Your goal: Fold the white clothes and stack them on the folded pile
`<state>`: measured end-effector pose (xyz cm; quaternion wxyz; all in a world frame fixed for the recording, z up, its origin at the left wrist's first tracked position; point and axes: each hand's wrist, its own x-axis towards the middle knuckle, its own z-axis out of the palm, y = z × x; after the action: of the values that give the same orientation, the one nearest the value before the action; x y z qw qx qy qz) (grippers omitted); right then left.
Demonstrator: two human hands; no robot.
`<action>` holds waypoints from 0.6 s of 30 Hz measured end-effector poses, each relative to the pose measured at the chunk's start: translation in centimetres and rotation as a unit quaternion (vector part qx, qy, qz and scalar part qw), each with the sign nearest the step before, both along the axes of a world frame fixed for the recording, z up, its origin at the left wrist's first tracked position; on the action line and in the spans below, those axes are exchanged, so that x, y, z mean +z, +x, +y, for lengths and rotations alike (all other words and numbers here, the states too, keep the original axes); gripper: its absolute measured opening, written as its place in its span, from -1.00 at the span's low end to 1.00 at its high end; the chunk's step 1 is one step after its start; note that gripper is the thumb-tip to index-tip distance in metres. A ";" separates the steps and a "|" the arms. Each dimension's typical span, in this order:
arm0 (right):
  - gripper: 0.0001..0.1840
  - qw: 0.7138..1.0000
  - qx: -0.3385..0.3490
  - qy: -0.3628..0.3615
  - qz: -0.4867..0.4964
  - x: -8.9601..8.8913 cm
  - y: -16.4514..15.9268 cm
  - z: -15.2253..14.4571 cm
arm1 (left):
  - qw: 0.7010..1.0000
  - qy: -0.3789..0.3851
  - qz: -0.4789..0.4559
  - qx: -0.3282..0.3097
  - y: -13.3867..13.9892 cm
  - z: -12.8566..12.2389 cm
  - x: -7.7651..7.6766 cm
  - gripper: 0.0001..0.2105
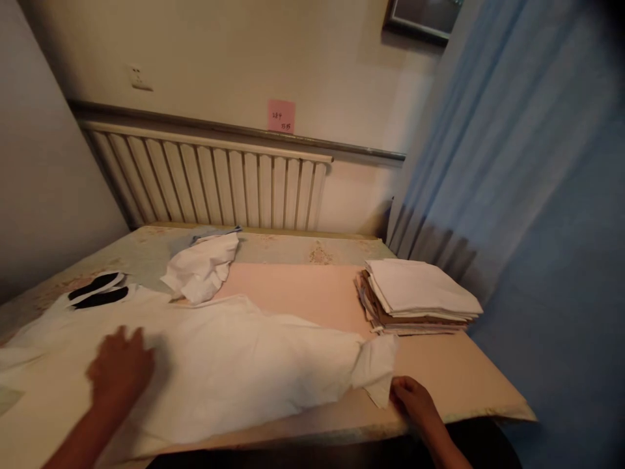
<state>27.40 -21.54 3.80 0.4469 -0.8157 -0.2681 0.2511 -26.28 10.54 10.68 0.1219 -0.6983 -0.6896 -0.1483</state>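
Observation:
A white long-sleeved shirt [229, 358] lies spread over the bed, its dark-lined collar at the left and one sleeve stretched out to the right. My right hand [413, 400] is closed at the end of that sleeve, pinching the edge of the cuff [381, 365]. Over the body of the shirt is my left hand [121, 365], slightly blurred, its fingers bent but apart and nothing in them. Whether it touches the fabric I cannot tell. Behind the shirt lies a crumpled white garment [202, 267] with some blue cloth beside it.
A stack of folded clothes [422, 290], white on top and brown below, sits at the right on a pink board [293, 286]. Floral bedding [336, 251] shows behind it. A radiator [209, 182] stands along the wall, and a blue curtain [488, 163] hangs at the right.

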 end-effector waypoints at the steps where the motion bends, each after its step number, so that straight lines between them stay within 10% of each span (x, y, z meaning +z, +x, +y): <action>1: -0.81 1.000 -0.009 0.007 -0.014 0.4 0.3 0.0 | 0.999 -0.003 0.020 -0.047 3.5 -1.3 -0.7 -0.61; 8: -0.71 0.964 -0.080 0.135 0.215 2.2 0.0 0.3 | 0.963 -0.011 -0.029 -0.266 21.3 -10.6 -7.1 -0.58; 18: -0.62 0.968 0.093 0.115 0.205 1.5 -1.0 -1.1 | 0.960 0.019 0.012 -0.281 22.4 -11.6 -9.5 -0.54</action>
<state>26.40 -22.63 5.33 0.5582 -0.6614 -0.2723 0.4206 -3.89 -1.08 1.20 0.0970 -0.8630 -0.4615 -0.1813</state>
